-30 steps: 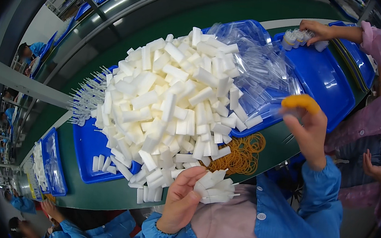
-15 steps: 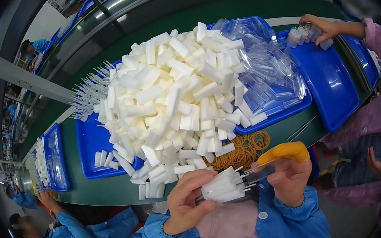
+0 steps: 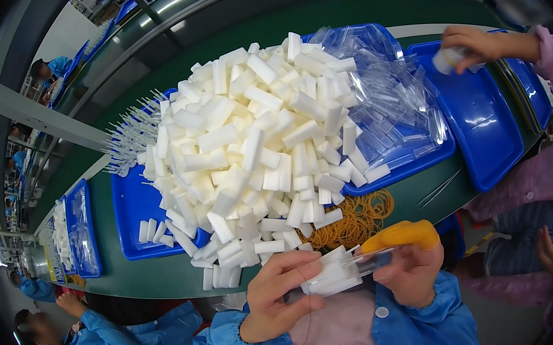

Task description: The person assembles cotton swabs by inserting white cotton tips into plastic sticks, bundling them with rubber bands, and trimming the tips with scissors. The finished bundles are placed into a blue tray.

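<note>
My left hand (image 3: 280, 297) is closed round a bundle of white foam pieces (image 3: 333, 278) with thin white stems at the far end. In my right hand (image 3: 414, 271) is a clear plastic sleeve (image 3: 375, 260), pinched between thumb and fingers against the stem end of the bundle. A yellow finger cover (image 3: 405, 234) sits over a finger of that hand. How far the sleeve goes over a stem cannot be made out. Just beyond my hands rises a big heap of white foam blocks (image 3: 246, 142), with loose yellow rubber bands (image 3: 361, 216) at its near right side.
A blue tray (image 3: 451, 147) of clear plastic sleeves (image 3: 393, 84) stands right of the heap. Tweezers (image 3: 440, 190) lie beside it. White-stemmed parts (image 3: 132, 134) bristle at the left. A co-worker's hand (image 3: 468, 44) holds white pieces over another blue tray (image 3: 487, 127).
My right hand has shifted slightly down and left, bringing the clear sleeve closer against the bundle. The co-worker at the right has lifted white pieces from the tray's edge.
</note>
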`<state>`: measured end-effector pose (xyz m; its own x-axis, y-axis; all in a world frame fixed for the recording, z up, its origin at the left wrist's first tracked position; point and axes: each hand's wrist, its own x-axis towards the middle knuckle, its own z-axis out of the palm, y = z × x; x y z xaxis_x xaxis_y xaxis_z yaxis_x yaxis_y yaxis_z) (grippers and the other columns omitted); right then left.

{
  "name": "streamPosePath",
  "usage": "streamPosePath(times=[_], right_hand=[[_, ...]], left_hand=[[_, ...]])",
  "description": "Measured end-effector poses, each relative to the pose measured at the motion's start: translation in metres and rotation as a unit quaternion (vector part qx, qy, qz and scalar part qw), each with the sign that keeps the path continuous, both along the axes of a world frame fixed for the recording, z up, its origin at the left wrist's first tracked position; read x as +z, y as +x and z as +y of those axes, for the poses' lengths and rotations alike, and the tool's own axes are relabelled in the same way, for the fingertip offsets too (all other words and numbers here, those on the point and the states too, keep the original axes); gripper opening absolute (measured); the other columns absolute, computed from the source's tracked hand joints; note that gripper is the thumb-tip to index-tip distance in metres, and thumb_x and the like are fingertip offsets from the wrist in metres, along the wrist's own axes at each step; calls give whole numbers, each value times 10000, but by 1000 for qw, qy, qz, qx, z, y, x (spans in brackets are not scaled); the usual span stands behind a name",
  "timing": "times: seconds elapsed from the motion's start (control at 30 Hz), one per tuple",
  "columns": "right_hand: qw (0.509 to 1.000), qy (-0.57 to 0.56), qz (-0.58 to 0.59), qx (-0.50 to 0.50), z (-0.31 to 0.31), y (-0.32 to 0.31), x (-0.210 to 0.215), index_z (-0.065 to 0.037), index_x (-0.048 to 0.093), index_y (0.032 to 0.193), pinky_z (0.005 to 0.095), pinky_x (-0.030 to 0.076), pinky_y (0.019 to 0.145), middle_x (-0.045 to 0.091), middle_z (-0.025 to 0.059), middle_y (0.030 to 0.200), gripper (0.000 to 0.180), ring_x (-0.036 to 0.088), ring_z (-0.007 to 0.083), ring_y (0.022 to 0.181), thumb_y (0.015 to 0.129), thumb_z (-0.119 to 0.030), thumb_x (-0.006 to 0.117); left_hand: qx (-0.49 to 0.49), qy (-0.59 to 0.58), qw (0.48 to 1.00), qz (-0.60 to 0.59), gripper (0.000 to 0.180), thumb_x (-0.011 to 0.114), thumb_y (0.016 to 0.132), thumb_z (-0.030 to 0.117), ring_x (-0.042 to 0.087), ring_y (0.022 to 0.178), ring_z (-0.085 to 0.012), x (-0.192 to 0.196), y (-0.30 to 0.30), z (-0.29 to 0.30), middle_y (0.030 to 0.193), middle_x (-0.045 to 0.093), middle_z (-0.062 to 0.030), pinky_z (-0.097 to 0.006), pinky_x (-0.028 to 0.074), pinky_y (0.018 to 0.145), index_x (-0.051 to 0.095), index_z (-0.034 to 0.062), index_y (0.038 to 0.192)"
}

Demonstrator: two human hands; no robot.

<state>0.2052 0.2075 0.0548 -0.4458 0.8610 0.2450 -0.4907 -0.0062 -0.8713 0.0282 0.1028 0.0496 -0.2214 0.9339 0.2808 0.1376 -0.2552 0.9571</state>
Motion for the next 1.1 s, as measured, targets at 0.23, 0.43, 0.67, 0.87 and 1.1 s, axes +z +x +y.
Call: streamPosePath(times=[0.23, 0.43, 0.67, 0.87, 1.1], right_hand=[[1000, 17, 7, -24, -1, 0, 1, 69, 543, 1050, 349, 507, 846, 623, 181, 1019, 438, 633, 236, 948, 680, 38, 777], [998, 11, -53, -30, 3, 3, 0, 67, 592, 1030, 335, 494, 829, 627, 152, 1016, 402, 630, 236, 940, 685, -5, 786], [982, 94, -164, -20, 24, 13, -8, 21, 624, 951, 344, 398, 892, 619, 111, 945, 270, 548, 227, 946, 715, -59, 729], [989, 1, -137, -48, 21, 6, -2, 0, 618, 927, 340, 348, 935, 579, 89, 968, 255, 505, 215, 981, 707, -57, 735], [982, 58, -180, -9, 27, 17, -3, -7, 623, 920, 371, 330, 961, 567, 112, 1022, 309, 485, 223, 1035, 679, -113, 784]], left_hand=[[-33, 3, 999, 18, 439, 778, 728, 230, 586, 989, -273, 4, -2, 4, 1117, 562, -210, -342, 502, 813, 642, -6, 1072], [-54, -9, 997, 48, 462, 791, 705, 166, 577, 1016, -257, 4, -8, 11, 1167, 540, -193, -354, 490, 865, 627, -15, 1097], [-1, -15, 984, -178, 545, 771, 733, 67, 537, 1089, -225, -12, -5, 14, 1196, 498, -140, -361, 449, 960, 492, -36, 1190], [3, -107, 939, -326, 473, 711, 774, 16, 541, 1076, -207, -12, 2, 13, 1175, 498, -124, -344, 457, 950, 502, -47, 1193], [-23, -95, 958, -270, 463, 709, 763, -12, 538, 1089, -213, -16, -8, 7, 1207, 477, -126, -348, 452, 957, 515, -71, 1178]])
